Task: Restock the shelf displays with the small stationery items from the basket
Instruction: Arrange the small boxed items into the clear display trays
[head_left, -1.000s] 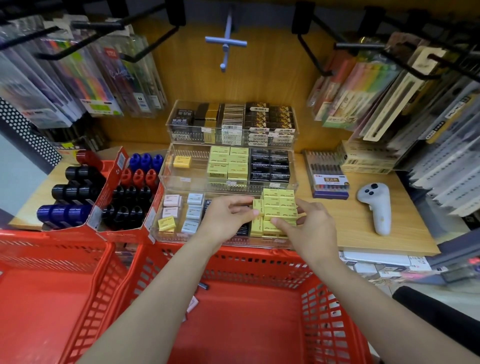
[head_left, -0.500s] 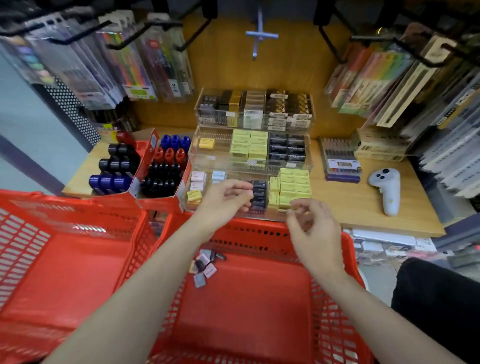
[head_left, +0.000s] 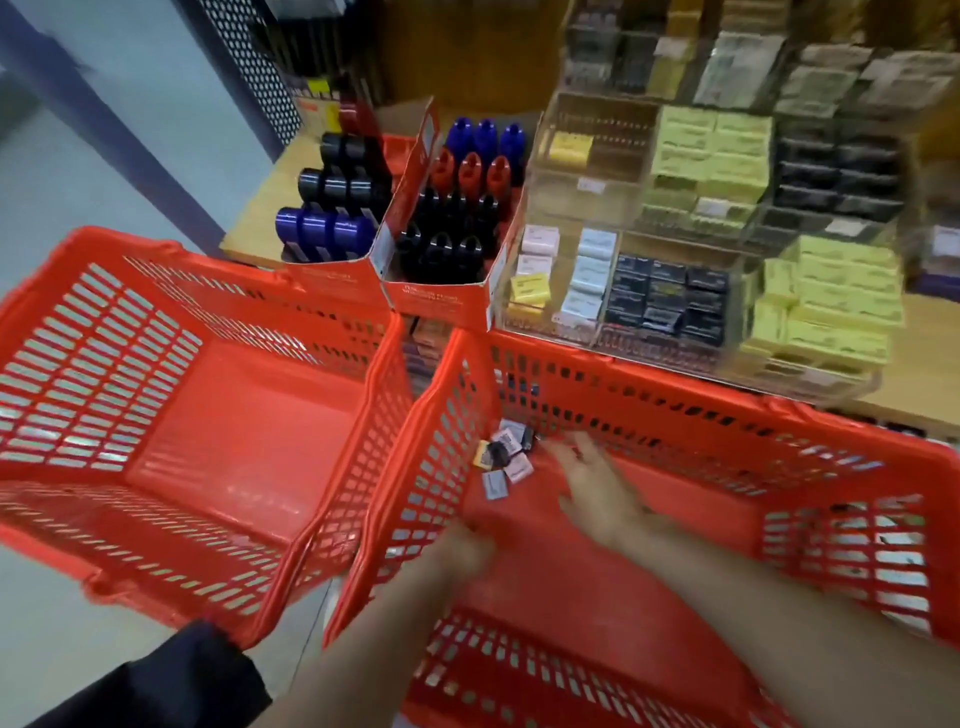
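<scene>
Progress: trays (head_left: 675, 291) mostly full | Left: few small packets (head_left: 506, 460) in right basket (head_left: 675, 415) corner | right hand (head_left: 597, 483) grip spread, nearly touching them | left hand (head_left: 467, 551) blurred, cannot tell

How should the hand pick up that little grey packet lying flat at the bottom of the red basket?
From above. The grey packet lies flat on the basket floor beside the wall, at the near edge of the pile. Pinching its two long edges with thumb and fingers of the right hand looks easiest, since it is thin and flat.
</scene>
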